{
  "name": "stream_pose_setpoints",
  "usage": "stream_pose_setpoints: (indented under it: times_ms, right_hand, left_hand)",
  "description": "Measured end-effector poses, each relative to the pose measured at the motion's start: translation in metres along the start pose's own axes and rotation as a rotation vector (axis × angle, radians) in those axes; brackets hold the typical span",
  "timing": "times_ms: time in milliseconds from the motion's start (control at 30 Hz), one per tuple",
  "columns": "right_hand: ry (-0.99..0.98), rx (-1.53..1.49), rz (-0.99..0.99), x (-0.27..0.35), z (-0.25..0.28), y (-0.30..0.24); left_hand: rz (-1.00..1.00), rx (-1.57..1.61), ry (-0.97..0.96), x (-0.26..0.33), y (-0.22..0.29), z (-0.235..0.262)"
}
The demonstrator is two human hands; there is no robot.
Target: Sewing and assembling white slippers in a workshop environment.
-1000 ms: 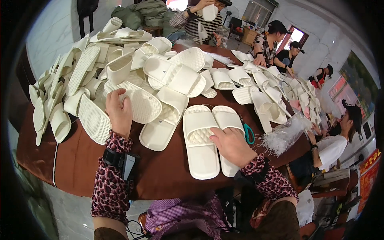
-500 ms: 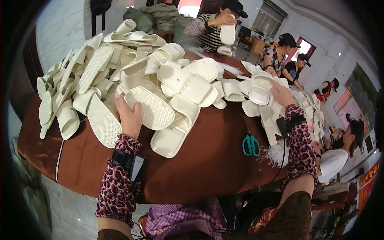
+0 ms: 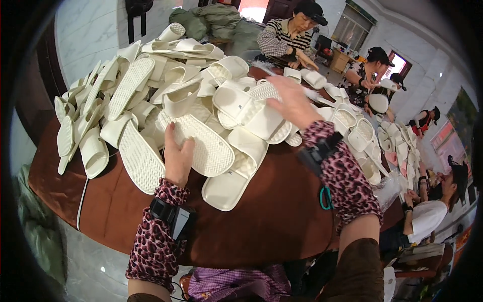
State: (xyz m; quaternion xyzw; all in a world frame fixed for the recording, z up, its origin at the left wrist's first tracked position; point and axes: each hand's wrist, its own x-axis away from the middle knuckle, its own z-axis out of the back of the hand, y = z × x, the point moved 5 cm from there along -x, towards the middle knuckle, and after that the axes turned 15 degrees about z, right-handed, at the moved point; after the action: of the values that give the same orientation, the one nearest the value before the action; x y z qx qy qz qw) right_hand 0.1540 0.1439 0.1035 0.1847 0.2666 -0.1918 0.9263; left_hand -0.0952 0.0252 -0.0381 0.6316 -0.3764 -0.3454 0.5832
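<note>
A big heap of cream-white slide slippers [image 3: 128, 88] covers the table's left and middle. My left hand [image 3: 179, 160] is open against the near left edge of an upturned slipper [image 3: 209, 148], its thumb and forefinger apart. Just right of that lies another slipper [image 3: 221, 190], insole up and closest to me. Over the heap's right side reaches my right hand [image 3: 293, 103], slightly blurred. Its fingers are stretched out, thumb apart, with nothing visible in them. Beneath and beside it are slippers lying insole up [image 3: 234, 104]. My right palm and forearm hide part of the heap.
Brown cloth covers the table [image 3: 271, 211]. Teal-handled scissors [image 3: 326, 198] show beside my right forearm. More slippers [image 3: 362, 133] lie along the right. Several people work around the table; one in a striped top [image 3: 287, 38] sits across. Sacks [image 3: 216, 22] stand behind.
My right hand has come away from a slipper in the right-hand pile and swung left over the heap. My left hand stays at the same slipper. The person opposite has lowered a slipper.
</note>
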Motion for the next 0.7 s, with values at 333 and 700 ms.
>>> stream_pose_setpoints:
  times_ms: [333, 700]
  right_hand:
    - [-0.752, -0.04, -0.196, -0.035, -0.075, -0.001]
    - [-0.647, -0.075, -0.146, -0.007, -0.042, 0.004]
  left_hand:
    - [-0.07, -0.104, 0.022, -0.004, -0.005, -0.005]
    - [-0.046, -0.083, 0.032, -0.008, -0.008, -0.001]
